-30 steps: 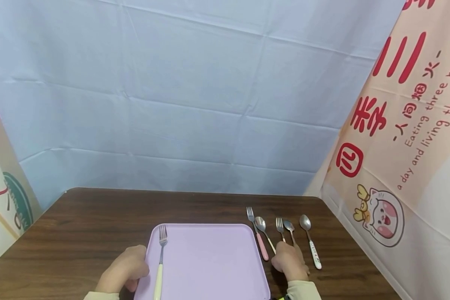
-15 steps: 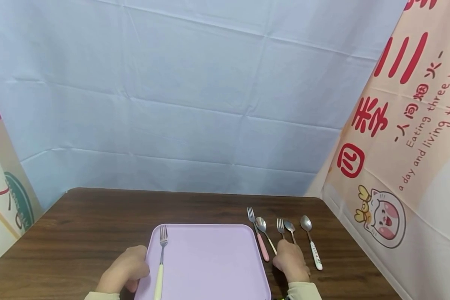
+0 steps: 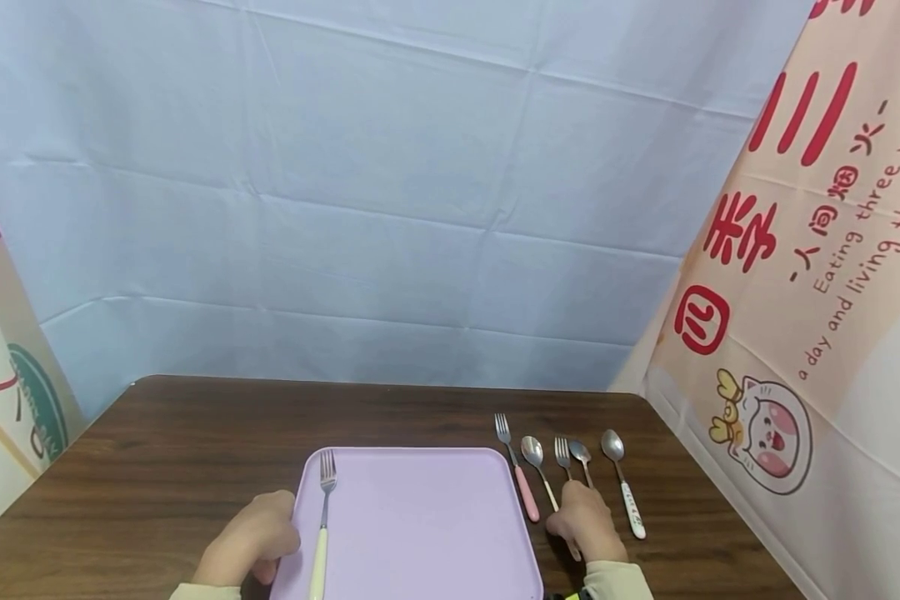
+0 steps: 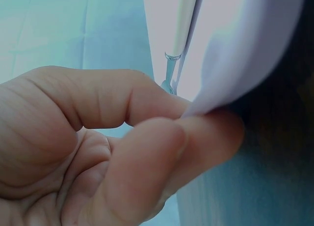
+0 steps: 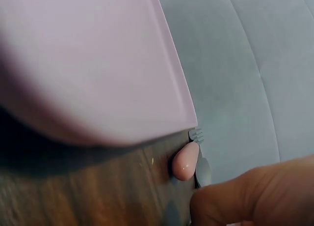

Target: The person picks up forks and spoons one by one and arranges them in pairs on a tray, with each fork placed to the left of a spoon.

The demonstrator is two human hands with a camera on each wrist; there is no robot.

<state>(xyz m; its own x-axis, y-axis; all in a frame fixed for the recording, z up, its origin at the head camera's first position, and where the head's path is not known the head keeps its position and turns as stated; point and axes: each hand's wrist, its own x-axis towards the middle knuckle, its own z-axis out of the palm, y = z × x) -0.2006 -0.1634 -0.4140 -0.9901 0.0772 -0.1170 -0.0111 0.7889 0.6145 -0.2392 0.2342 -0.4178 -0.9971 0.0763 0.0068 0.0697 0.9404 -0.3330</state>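
1. My main worry is crowding: if the right hand (image 3: 587, 523) shifts sideways, it could knock the thin cream-handled metal spoon (image 3: 532, 451) into the pink-handled metal fork (image 3: 526, 493) just to its left.
2. I also judge that tilting the smooth lilac round-cornered tray (image 3: 427, 525) could send the cream-handled metal fork (image 3: 319, 554), lying along its left side, sliding.
3. Left grip: I see the left hand (image 3: 251, 537) pinching the tray's left rim, thumb and fingers closed up on it.
4. Right grip: fingers sit at the cream-handled spoon's handle, right of the tray; I cannot tell whether they pinch it or merely touch.
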